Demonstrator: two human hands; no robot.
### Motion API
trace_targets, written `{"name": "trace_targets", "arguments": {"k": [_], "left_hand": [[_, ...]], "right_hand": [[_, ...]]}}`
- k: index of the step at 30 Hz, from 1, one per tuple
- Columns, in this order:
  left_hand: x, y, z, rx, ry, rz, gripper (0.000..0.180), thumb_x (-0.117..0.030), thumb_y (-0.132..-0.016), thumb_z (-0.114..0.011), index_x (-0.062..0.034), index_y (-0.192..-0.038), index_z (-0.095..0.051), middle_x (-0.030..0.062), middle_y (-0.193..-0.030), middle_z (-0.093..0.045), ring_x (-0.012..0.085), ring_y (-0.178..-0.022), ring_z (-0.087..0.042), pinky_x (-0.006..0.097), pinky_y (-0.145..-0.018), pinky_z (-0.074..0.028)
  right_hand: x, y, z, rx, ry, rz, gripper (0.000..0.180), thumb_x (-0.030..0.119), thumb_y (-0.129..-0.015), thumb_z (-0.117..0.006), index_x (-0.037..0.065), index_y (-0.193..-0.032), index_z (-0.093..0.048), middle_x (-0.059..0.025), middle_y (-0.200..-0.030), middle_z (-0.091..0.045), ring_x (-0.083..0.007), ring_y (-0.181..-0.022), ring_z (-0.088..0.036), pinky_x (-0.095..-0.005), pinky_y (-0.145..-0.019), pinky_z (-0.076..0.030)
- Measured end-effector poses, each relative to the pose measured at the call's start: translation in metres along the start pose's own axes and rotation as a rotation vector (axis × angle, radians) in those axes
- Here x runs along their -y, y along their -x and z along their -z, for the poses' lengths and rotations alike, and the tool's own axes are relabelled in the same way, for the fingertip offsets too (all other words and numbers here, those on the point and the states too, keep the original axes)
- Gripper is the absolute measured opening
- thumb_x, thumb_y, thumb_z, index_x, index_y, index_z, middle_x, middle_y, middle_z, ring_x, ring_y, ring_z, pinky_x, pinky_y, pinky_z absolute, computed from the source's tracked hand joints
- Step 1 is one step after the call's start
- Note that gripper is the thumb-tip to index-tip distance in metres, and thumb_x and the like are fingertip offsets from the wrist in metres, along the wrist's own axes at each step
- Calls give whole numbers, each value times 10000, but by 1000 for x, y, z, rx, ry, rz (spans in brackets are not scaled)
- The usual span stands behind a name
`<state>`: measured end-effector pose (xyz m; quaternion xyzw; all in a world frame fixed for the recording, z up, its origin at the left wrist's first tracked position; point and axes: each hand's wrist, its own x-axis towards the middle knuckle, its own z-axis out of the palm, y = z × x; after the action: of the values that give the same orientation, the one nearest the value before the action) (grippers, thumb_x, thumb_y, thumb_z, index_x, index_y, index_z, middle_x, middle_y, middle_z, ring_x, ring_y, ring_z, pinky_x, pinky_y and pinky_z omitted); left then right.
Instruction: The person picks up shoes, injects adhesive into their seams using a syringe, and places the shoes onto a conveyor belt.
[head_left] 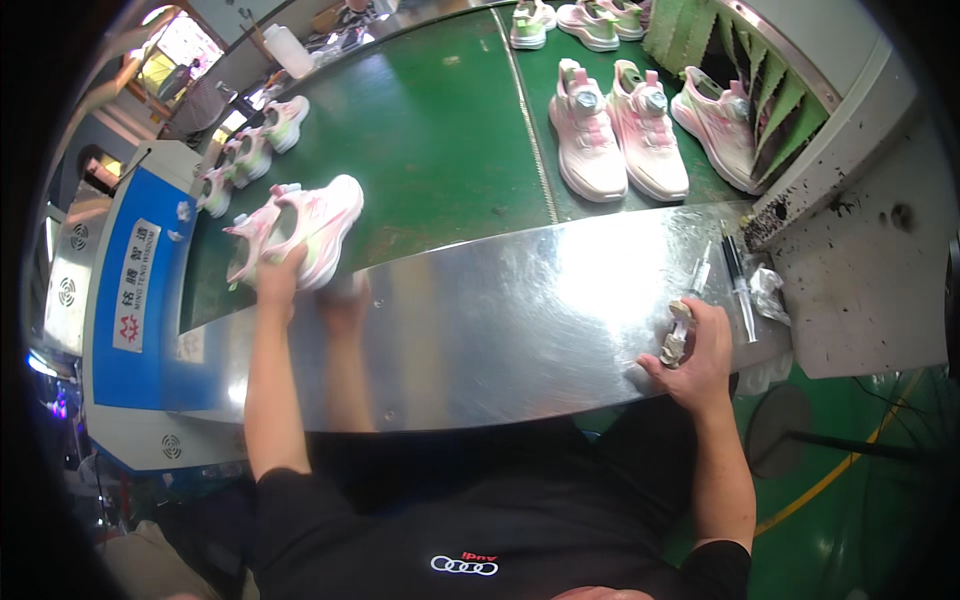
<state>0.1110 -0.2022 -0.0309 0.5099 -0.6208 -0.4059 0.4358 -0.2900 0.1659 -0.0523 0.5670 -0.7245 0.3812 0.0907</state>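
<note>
My left hand [278,280] grips a pair of pink and white sneakers [300,225] at the near edge of the green conveyor belt [440,140], over the left end of the shiny metal shelf [500,320]. My right hand [700,350] rests on the shelf's right end, closed around a small pale tool [677,335]. Two more pink sneakers [615,130] lie side by side further along the belt, with a third [718,120] to their right.
Several more sneakers sit along the belt's left edge [250,150] and at its far end [575,20]. Syringe-like applicators [738,275] and a crumpled wrap [768,292] lie by a grey housing [860,250]. A blue machine panel [135,290] stands at left.
</note>
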Motion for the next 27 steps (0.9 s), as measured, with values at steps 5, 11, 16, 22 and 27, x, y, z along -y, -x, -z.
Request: {"name": "trace_targets", "arguments": {"k": [5,11,16,22,27], "left_hand": [[-52,117,-18,271,-143,-241,737,-201,-673,-731,58,-1271,-387,112,-1129,-547,208,-1012,-547,319,-882,-433],[-48,174,-33,492,314,68,835,-121,-668,-698,-81,-1361,-235,113,-1140,-449,217,-966,-549,288,-781,-489],[-22,72,-48,396,374,222,409,-163,-870,-511,-2,-1226,-390,84,-1012,-523,145,-863,-556,244,-700,-475],[1,4,-86,675,-44,285,363,-280,-865,-558,3,-1072,-464,72,-938,-526,125,-793,-551,265,-683,-472],[-76,61,-117,597,410,244,445,-258,-816,-604,-3,-1105,-383,127,-954,-533,183,-885,-554,328,-781,-488]], "right_hand": [[-1,7,1,22,-33,-7,712,420,-588,-787,27,-1097,-481,-127,-875,-514,-295,-778,-488,-370,-696,-413],[5,29,12,127,-421,-254,721,383,-609,-785,6,-1132,-462,-109,-926,-490,-248,-846,-491,-332,-765,-408],[16,29,25,149,-611,-383,774,397,-638,-773,7,-1214,-432,-83,-968,-516,-151,-866,-509,-271,-768,-425],[31,25,37,262,-519,-291,777,398,-654,-760,-9,-1237,-444,-75,-930,-565,-120,-787,-536,-242,-699,-444],[53,23,47,304,-632,-305,818,410,-628,-770,-56,-1212,-438,-93,-946,-566,-134,-808,-545,-252,-732,-443]]}}
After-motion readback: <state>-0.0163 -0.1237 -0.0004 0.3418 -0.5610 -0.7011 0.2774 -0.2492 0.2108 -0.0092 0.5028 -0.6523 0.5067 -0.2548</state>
